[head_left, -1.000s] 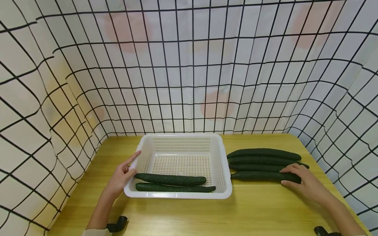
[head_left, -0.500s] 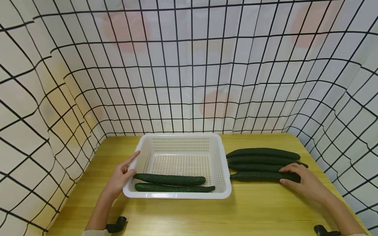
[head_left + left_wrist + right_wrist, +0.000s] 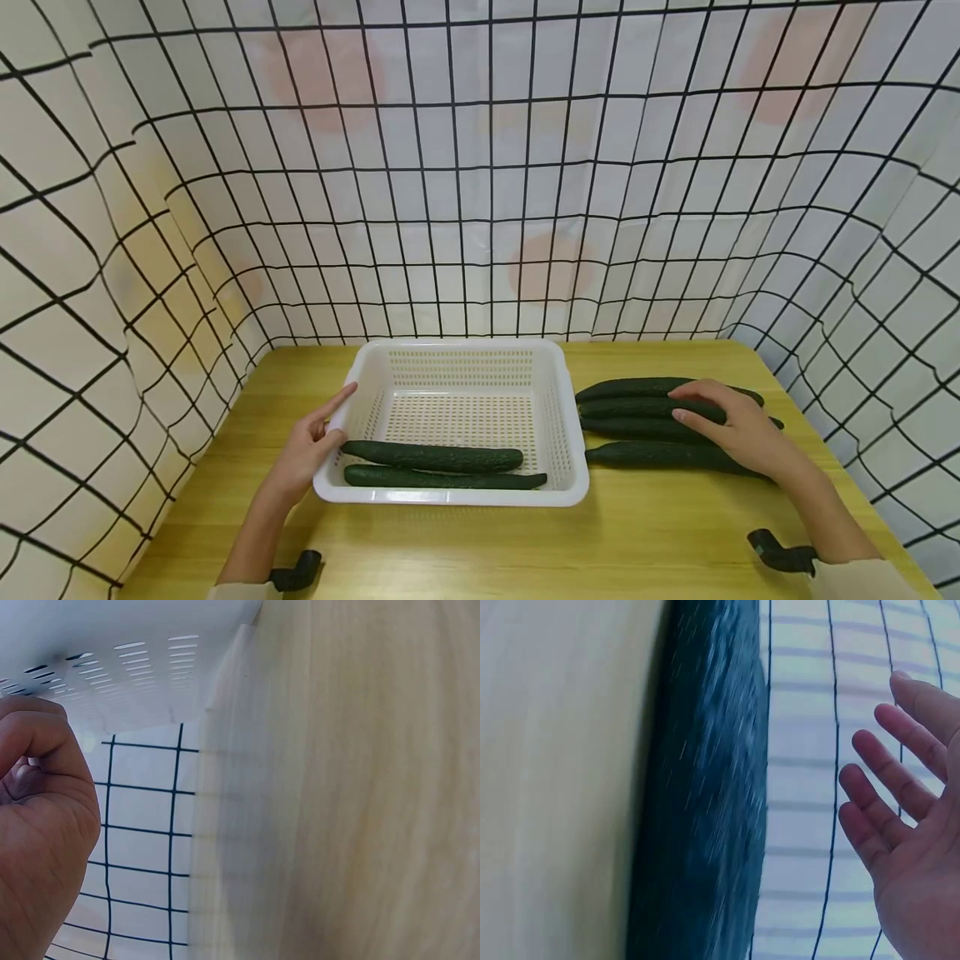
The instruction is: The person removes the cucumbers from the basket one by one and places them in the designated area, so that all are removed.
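A white plastic basket (image 3: 450, 497) stands on the table, with two dark green cucumbers (image 3: 435, 456) lying along its near side. My left hand (image 3: 303, 454) grips the basket's left rim, thumb over the edge; the left wrist view has its curled fingers against the slotted wall. To the basket's right, several cucumbers (image 3: 618, 408) lie side by side. Over them is my right hand (image 3: 738, 429), fingers loosely spread and holding nothing. The nearest cucumber (image 3: 652, 454) lies a little apart from the others, its right end partly hidden by that hand. In the right wrist view, a cucumber (image 3: 705, 780) runs beside the palm.
The wooden table (image 3: 480, 550) extends in front of the basket. White walls with a black wire grid (image 3: 487, 192) rise at the back and both sides. A black wrist mount (image 3: 783, 554) sits under each forearm.
My right hand has let go of the nearest cucumber and moved left and away, over the farther ones. That cucumber has shifted slightly toward me. The left hand and basket have stayed put.
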A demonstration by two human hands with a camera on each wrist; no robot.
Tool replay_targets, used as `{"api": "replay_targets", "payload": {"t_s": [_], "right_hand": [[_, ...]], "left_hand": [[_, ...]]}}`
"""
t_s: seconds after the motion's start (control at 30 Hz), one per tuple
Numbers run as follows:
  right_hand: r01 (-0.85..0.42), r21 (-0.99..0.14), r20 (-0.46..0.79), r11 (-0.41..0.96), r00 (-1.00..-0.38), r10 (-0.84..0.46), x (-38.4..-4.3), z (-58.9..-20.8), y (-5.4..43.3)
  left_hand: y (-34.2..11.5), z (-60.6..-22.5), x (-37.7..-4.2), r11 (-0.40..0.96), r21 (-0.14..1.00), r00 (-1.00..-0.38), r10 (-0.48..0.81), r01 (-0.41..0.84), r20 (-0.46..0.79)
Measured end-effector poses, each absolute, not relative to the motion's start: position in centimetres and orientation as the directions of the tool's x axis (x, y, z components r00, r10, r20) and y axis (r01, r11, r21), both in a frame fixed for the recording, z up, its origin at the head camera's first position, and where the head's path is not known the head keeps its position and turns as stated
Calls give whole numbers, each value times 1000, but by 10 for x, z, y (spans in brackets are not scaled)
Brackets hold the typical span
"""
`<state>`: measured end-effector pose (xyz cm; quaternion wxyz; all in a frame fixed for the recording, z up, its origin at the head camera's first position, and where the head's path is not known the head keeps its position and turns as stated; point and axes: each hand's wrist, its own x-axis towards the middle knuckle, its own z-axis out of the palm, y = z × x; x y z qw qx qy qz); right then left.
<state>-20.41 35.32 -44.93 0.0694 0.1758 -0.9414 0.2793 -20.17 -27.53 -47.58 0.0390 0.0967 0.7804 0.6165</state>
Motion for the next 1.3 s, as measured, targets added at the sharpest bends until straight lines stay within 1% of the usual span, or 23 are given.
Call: {"api": "replay_targets", "payload": {"t_s": [0.2, 0.4, 0.63, 0.97, 1.3], "right_hand": [[-448, -507, 269, 736, -894, -358, -213, -440, 316], [-497, -550, 302, 672, -868, -394, -226, -424, 272], [-539, -590, 309, 601, -838, -449, -231, -412, 224], [-583, -648, 293, 491, -785, -546, -232, -414, 175], [-564, -694, 188, 447, -742, -644, -232, -422, 137]], "left_hand": [[-274, -477, -203, 221, 970, -977, 204, 102, 56], [-275, -477, -202, 189, 977, -975, 214, 97, 55], [-276, -478, -203, 175, 980, -974, 220, 90, 50], [-279, -477, -204, 199, 974, -969, 238, 108, 59], [-278, -476, -202, 209, 973, -971, 232, 98, 48]]}}
